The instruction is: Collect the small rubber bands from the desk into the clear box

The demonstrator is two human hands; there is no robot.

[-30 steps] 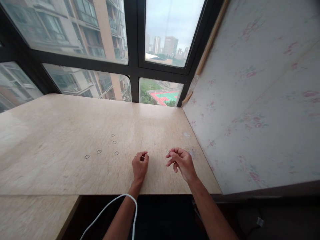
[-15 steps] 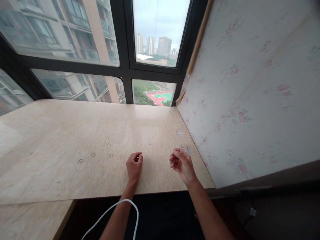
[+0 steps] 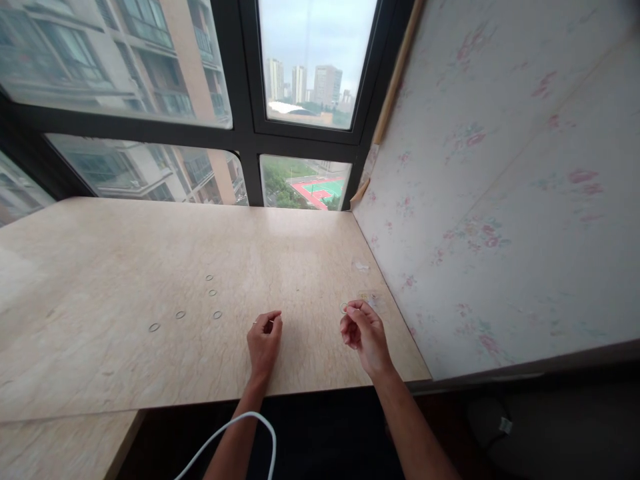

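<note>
My right hand [image 3: 365, 333] is closed in a pinch on a small thin ring [image 3: 343, 307] that shows at its fingertips. Resting on the stone surface [image 3: 300, 253], my left hand [image 3: 265, 340] has thumb and fingers together; whether it holds something small cannot be made out. To its left lie several thin rings, among them one at the far left [image 3: 154, 327], one beside it [image 3: 181, 315] and one nearest my left hand [image 3: 217, 315]. A small clear plastic packet [image 3: 370, 298] with tiny contents lies just behind my right hand.
Another clear plastic piece [image 3: 360, 265] lies farther back near the wallpapered wall [image 3: 480, 233]. Dark-framed windows stand along the back. A white cable [image 3: 250, 415] loops over my left forearm at the front edge.
The view has shifted slightly. My right hand's fingers have turned a little, with the ring still at their tips. My left hand keeps nearly the same pose.
</note>
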